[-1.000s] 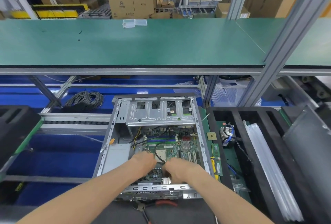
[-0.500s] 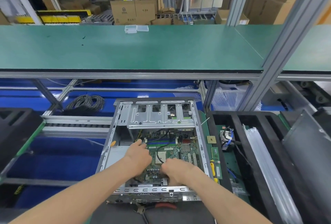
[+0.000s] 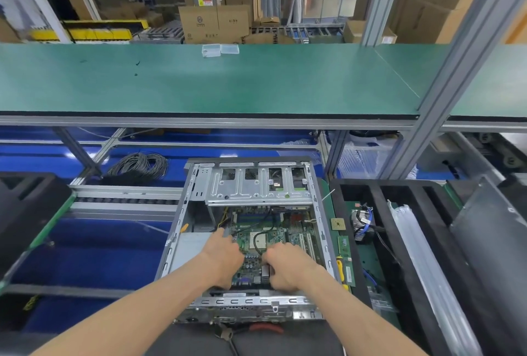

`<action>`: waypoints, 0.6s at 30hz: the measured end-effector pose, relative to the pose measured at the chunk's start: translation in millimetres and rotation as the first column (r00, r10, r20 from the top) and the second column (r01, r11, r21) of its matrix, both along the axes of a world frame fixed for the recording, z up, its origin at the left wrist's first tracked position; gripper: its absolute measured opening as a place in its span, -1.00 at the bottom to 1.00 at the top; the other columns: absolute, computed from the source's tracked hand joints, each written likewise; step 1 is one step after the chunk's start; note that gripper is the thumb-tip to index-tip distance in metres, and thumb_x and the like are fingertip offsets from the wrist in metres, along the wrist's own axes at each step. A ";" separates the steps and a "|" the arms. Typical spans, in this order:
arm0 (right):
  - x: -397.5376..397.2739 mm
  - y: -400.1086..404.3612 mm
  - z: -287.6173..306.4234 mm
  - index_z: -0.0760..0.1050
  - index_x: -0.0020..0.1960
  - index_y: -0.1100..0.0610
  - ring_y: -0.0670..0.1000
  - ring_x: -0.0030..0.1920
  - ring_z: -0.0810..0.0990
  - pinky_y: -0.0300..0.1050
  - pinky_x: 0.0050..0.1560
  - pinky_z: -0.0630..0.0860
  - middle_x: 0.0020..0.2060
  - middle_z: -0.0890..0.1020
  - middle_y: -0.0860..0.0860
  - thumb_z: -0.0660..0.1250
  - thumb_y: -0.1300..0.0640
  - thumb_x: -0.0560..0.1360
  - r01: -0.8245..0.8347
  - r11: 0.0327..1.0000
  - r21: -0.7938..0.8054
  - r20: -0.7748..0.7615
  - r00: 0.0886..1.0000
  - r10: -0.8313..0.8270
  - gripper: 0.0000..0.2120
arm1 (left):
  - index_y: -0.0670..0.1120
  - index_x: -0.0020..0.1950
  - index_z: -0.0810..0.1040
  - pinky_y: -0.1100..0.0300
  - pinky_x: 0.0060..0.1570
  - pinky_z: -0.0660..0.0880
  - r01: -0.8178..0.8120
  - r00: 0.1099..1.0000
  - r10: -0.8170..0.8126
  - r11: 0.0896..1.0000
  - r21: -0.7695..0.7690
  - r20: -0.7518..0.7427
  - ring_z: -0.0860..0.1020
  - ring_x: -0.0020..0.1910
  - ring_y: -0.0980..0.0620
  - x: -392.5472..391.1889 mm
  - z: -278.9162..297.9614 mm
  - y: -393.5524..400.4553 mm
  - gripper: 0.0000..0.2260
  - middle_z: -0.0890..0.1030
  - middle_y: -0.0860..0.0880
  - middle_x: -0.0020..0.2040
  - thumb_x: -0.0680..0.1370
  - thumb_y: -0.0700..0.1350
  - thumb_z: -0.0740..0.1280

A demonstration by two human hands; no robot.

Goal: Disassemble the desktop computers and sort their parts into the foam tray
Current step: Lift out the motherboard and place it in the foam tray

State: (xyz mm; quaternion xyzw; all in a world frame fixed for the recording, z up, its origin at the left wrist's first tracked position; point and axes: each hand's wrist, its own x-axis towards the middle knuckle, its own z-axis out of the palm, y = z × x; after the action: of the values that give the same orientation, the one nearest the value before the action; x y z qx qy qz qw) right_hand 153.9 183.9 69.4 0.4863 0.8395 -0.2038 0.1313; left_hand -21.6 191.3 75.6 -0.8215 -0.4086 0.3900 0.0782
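The left hand [image 3: 224, 256] lies flat-ish on the left edge of the motherboard [image 3: 271, 241] inside the open computer case [image 3: 322, 230], fingers stretched forward and gripping nothing that shows; the right hand [image 3: 286, 266], just to its right, has its fingers curled down onto the board's near end, though whether they pinch a part or only press cannot be told. A black cable [image 3: 258, 237] loops over the board just ahead of both hands, between them and the drive cage [image 3: 256, 187]. If the board is lifted while that cable or any screw is still fastened, it would likely flex or tear a connector. The case's sheet-metal rim, near the wrists, could scrape the forearms. The foam tray [image 3: 379, 199] waits well to the right of the right hand, already holding a green board and wiring, so a hurried transfer could knock the CPU chip [image 3: 338, 224] resting on its near edge.
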 end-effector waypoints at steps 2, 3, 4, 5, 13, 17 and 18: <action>0.8 -0.1 -3.0 0.56 0.02 0.16 0.13 -0.06 0.58 0.10 0.10 0.56 -0.03 0.59 0.09 0.28 0.27 0.35 0.037 0.999 0.019 -0.027 0.999 -0.037 -0.74 | -0.09 0.30 0.53 -0.17 0.38 0.26 0.007 1.000 -0.007 1.000 0.008 0.009 0.41 0.38 -0.18 -0.9 -1.5 0.8 -0.59 0.57 -0.13 0.27 0.55 0.11 0.29; 1.6 0.1 -3.5 0.56 0.03 0.16 0.13 -0.06 0.57 0.10 0.10 0.55 -0.03 0.60 0.08 0.28 0.27 0.34 0.052 0.998 0.029 -0.039 0.998 -0.051 -0.73 | -0.09 0.31 0.53 -0.17 0.36 0.27 0.009 1.000 -0.009 1.000 0.011 0.025 0.42 0.36 -0.17 -1.0 -2.5 1.7 -0.57 0.56 -0.13 0.28 0.54 0.13 0.29; 2.3 0.1 -3.9 0.56 0.04 0.15 0.14 -0.05 0.58 0.11 0.10 0.55 -0.03 0.61 0.08 0.28 0.26 0.34 0.064 0.997 0.040 -0.044 0.997 -0.062 -0.72 | -0.10 0.33 0.52 -0.17 0.34 0.27 0.008 0.999 -0.008 1.000 0.013 0.043 0.42 0.35 -0.17 -1.5 -3.8 1.9 -0.54 0.53 -0.15 0.31 0.54 0.15 0.27; 3.0 0.3 -3.9 0.56 0.08 0.13 0.14 -0.04 0.60 0.12 0.10 0.57 -0.03 0.63 0.07 0.29 0.25 0.34 0.071 0.996 0.050 -0.042 0.997 -0.069 -0.68 | -0.11 0.36 0.50 -0.19 0.35 0.26 0.002 0.998 -0.003 1.000 0.014 0.059 0.39 0.36 -0.17 -2.0 -5.4 1.9 -0.49 0.49 -0.17 0.35 0.54 0.18 0.26; 8.7 -2.2 1.2 0.49 0.32 0.05 0.13 0.12 0.59 0.10 0.15 0.57 0.12 0.63 0.04 0.32 0.21 0.43 0.154 0.988 -0.004 -0.160 0.975 -0.153 -0.54 | -0.14 0.48 0.22 -0.18 0.30 0.36 -0.082 0.953 0.057 0.994 0.073 0.296 0.43 0.32 -0.19 2.5 -19.6 -1.2 -0.20 0.39 -0.15 0.38 0.44 0.28 0.43; 11.6 -4.1 0.9 0.54 0.30 0.07 0.08 0.07 0.61 -0.01 0.11 0.59 0.05 0.66 0.03 0.36 0.28 0.42 0.228 0.972 -0.049 -0.266 0.935 -0.233 -0.55 | -0.12 0.41 0.28 -0.09 0.02 0.53 -0.101 0.929 0.083 0.994 0.033 0.360 0.51 0.21 -0.16 5.1 -18.3 -2.8 -0.32 0.50 -0.13 0.26 0.44 0.14 0.47; 11.9 -4.6 -0.1 0.55 0.29 0.08 0.06 0.05 0.61 -0.04 0.10 0.60 0.03 0.66 0.03 0.36 0.31 0.41 0.251 0.966 -0.064 -0.294 0.920 -0.259 -0.54 | -0.11 0.41 0.28 -0.07 -0.02 0.53 -0.116 0.923 0.097 0.993 0.029 0.371 0.51 0.20 -0.16 5.0 -17.5 -3.5 -0.33 0.50 -0.12 0.25 0.44 0.12 0.47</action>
State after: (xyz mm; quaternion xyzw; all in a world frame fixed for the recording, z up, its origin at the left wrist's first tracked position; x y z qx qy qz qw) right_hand 165.8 179.3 69.2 0.5532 0.7766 -0.3009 -0.0192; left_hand -16.6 187.8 58.1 -0.8545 -0.4697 0.2218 -0.0005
